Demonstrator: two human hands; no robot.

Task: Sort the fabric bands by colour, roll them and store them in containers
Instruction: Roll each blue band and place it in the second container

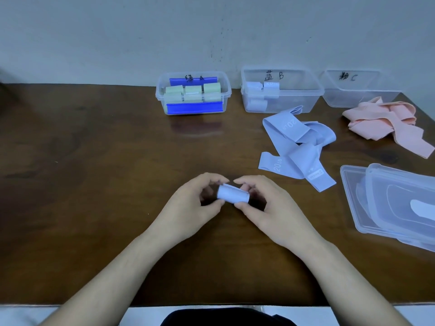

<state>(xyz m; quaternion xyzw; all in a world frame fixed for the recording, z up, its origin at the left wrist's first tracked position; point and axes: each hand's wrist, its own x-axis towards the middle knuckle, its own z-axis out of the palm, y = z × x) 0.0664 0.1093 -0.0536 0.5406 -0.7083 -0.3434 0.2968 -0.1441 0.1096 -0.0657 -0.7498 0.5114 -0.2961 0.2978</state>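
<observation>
So on the table, three tubs line the back edge: container A at 12 o'clock with rolled bands in it, container B at 1, container C at 2. Loose bands lie right in front of B, another heap in front of C. Stacked lids sit at 3. Dead center, both hands hold a roll.

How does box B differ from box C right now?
Box B holds a few rolled blue bands at its left end; box C shows nothing inside. Loose blue bands lie in front of box B, while a pink pile lies by box C. Both are clear, lidless and hand-labelled, standing against the wall.
</observation>
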